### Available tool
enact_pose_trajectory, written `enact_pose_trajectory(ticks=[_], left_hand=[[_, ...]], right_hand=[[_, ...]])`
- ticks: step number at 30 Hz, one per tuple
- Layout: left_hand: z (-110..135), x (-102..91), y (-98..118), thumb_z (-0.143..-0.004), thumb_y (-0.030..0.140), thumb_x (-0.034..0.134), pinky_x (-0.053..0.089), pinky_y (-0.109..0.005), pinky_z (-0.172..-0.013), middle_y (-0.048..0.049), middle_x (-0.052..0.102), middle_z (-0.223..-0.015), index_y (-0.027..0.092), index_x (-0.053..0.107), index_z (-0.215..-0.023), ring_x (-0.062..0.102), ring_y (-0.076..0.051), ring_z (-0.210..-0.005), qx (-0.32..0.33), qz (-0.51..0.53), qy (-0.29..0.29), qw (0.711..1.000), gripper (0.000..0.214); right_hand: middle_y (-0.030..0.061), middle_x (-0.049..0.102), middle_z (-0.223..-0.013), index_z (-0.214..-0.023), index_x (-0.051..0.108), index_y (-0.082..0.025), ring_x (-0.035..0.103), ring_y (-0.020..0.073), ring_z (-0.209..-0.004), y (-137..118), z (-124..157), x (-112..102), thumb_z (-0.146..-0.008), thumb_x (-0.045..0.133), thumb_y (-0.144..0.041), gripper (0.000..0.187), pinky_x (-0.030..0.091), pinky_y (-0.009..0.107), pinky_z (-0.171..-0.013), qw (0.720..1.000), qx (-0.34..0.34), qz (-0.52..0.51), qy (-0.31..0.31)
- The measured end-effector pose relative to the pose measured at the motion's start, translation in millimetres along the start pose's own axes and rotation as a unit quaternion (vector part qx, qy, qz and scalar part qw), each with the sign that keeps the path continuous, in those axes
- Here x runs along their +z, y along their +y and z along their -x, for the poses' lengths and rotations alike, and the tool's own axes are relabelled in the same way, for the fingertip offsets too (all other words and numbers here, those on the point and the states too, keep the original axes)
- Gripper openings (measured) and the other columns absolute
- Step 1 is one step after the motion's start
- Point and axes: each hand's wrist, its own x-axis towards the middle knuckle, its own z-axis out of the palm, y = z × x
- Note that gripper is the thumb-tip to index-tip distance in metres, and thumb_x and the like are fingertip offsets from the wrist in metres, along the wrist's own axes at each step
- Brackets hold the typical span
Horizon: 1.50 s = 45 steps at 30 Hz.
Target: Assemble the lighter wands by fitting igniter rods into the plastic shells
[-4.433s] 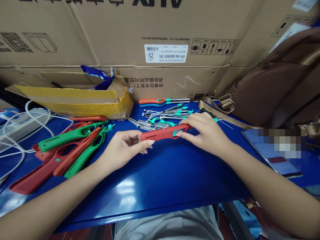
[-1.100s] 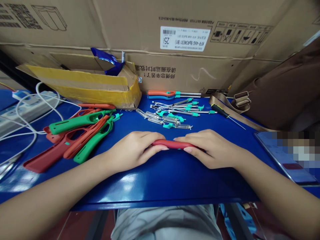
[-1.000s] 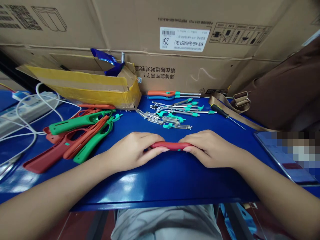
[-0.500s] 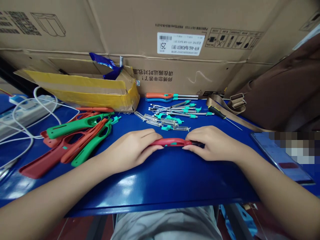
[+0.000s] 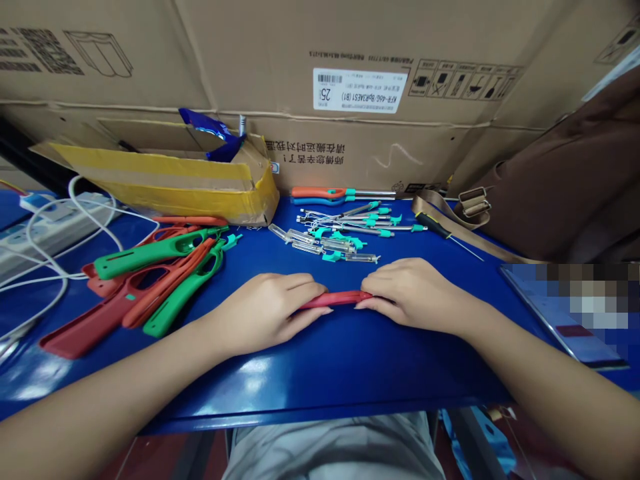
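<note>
Between my two hands, just above the blue table [image 5: 310, 380], is a red lighter casing [image 5: 343, 298], seen nearly edge-on. My left hand [image 5: 270, 307] is closed round its left end, thumb below and fingers above. At the other end, my right hand [image 5: 417, 293] pinches it, hiding the tip. Left of my hands lies a pile of casings, including a green casing [image 5: 145, 253] and a red casing [image 5: 95, 320]. Beyond my hands are clear fuel tanks [image 5: 307, 247] and metal lighter tubes [image 5: 357, 225] with teal parts and white wires.
Behind the tubes lies an orange lighter [image 5: 320, 193] over a blue one. A screwdriver [image 5: 435, 225], a strap [image 5: 500, 248] and a phone [image 5: 545, 313] are on the right. At left are a yellow-taped carton [image 5: 185, 193] and a power strip [image 5: 45, 233] with cables.
The red casing has turned in my hands, so its trigger opening and teal parts no longer show. Both hands have shifted slightly toward me, and the black piece by my right hand is out of sight.
</note>
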Motion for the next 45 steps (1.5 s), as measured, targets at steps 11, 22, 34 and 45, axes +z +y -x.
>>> enact_pose_trajectory(ticks=[11, 22, 34, 45], left_hand=[[-3, -22.7, -17, -0.100, 0.031, 0.056, 0.047, -0.024, -0.062, -0.0022, 0.068, -0.076, 0.017, 0.072, -0.091, 0.064, -0.014, -0.066, -0.036, -0.007, 0.038, 0.999, 0.023], [-1, -28.9, -19, -0.096, 0.032, 0.062, 0.051, -0.026, -0.066, -0.0039, 0.076, -0.084, 0.017, 0.074, -0.095, 0.069, -0.017, -0.072, -0.046, -0.025, 0.085, 0.995, 0.020], [-5, -28.2, -12, -0.095, 0.031, 0.065, 0.039, -0.022, -0.056, 0.0020, 0.066, -0.069, 0.016, 0.073, -0.087, 0.050, -0.009, -0.056, -0.067, 0.057, 0.093, 0.992, 0.019], [1, -19.4, -16, -0.095, 0.022, 0.065, 0.052, -0.024, -0.065, -0.0054, 0.075, -0.087, 0.011, 0.072, -0.106, 0.069, -0.015, -0.071, 0.039, -0.033, 0.121, 0.991, 0.017]], right_hand=[[0.0149, 0.070, -0.125, -0.128, 0.064, -0.014, 0.062, 0.0342, -0.116, 28, 10, -16, -0.088, 0.074, -0.043, 0.051, 0.045, 0.044, -0.095, 0.984, 0.119, 0.120, 0.062], [0.0080, 0.074, -0.093, -0.093, 0.071, -0.017, 0.066, 0.0243, -0.091, 35, 10, -23, -0.102, 0.055, -0.032, 0.024, 0.040, 0.039, -0.091, 0.994, 0.083, 0.058, 0.039], [0.0077, 0.071, -0.091, -0.095, 0.064, -0.018, 0.064, 0.0248, -0.087, 35, 14, -21, -0.098, 0.057, -0.027, 0.012, 0.045, 0.036, -0.082, 0.991, 0.069, 0.012, 0.111], [0.0060, 0.069, -0.087, -0.092, 0.062, -0.018, 0.059, 0.0225, -0.081, 21, 10, -24, -0.107, 0.040, -0.033, 0.030, 0.040, 0.033, -0.079, 0.999, 0.049, -0.017, -0.008]])
